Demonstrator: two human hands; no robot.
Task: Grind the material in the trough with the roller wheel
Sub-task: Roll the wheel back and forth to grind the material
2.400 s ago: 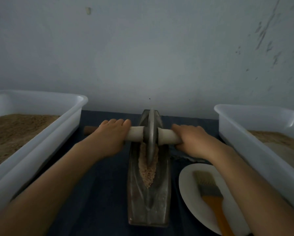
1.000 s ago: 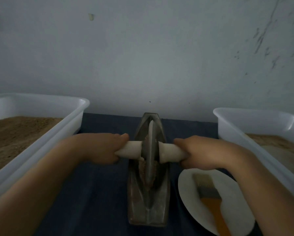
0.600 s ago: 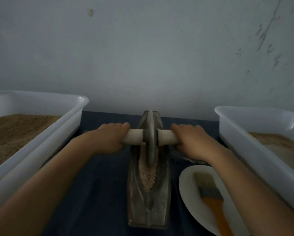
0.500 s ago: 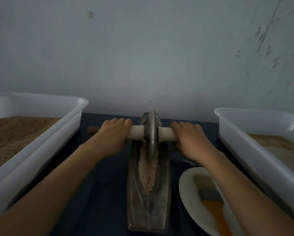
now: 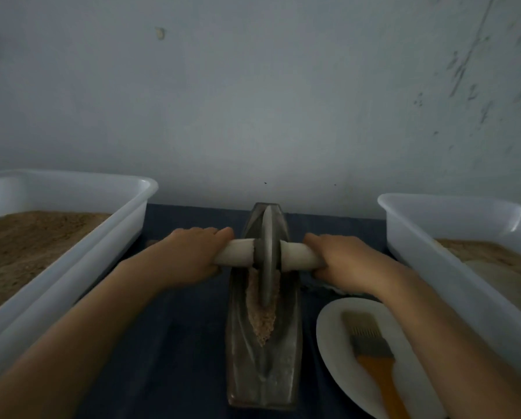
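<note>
Between two tubs point(image 5: 72, 252), long trough point(image 5: 263, 373) with wheel point(image 5: 266, 255) now back a little from far end, over material point(image 5: 262, 319), both hands point(image 5: 189, 258) point(image 5: 341, 264) curled tight on handle point(image 5: 298, 255): grinding mid-stroke, unfinished.

Brush point(image 5: 374, 355) handle leaves the bottom edge; both tubs point(image 5: 434, 237) cropped sideways.

The scene is dim and flat, with a cool grey-blue cast and soft, weak shadows. A faint sheen marks the far inner corner of the translucent white plastic tub point(image 5: 452, 225) on the right. Wide-angle distortion bows the edges. Detail is soft throughout, and the dark blue counter point(image 5: 174, 343) shows little texture.
</note>
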